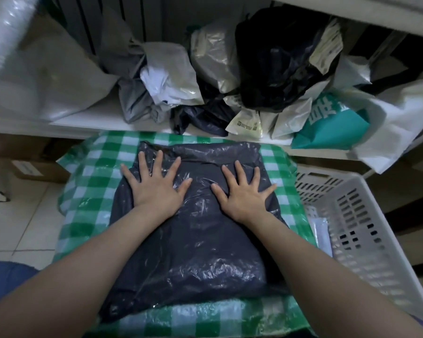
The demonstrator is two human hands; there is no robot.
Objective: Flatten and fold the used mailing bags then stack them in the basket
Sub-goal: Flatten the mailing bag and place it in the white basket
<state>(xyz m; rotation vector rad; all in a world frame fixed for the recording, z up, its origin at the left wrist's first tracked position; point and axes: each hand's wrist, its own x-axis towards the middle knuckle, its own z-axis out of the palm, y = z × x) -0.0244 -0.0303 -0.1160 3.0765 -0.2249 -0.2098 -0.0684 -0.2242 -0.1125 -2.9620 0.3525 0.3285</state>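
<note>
A dark navy crinkled plastic mailing bag [193, 235] lies spread on a green-and-white checked plastic-covered surface [93, 181], filling the middle of the view. Both hands press down on its far half. The left hand [154, 189] lies flat at about eleven o'clock on the bag, palm down, fingers straight and splayed wide, gripping nothing. The right hand [244, 193] lies flat at about one o'clock, spread the same way with straight fingers, holding nothing. The two thumbs point toward each other and are apart. The bag's far edge, at twelve o'clock, shows a raised fold line, and its skin is wrinkled and glossy.

At three o'clock of the bag, just beside the checked surface, stands a white slotted plastic basket [366, 215], with a pale flat folded item [321, 230] lying inside by the wall nearest the bag. At twelve o'clock a white shelf [95, 120] carries a heap of crumpled used mailing bags [171, 79]: grey ones, white ones and a black bag [279, 57] on top, with a teal bag printed in white [335, 123] at two o'clock. At nine o'clock a brown cardboard box [27, 157] sits on the pale tiled floor [22, 228]
</note>
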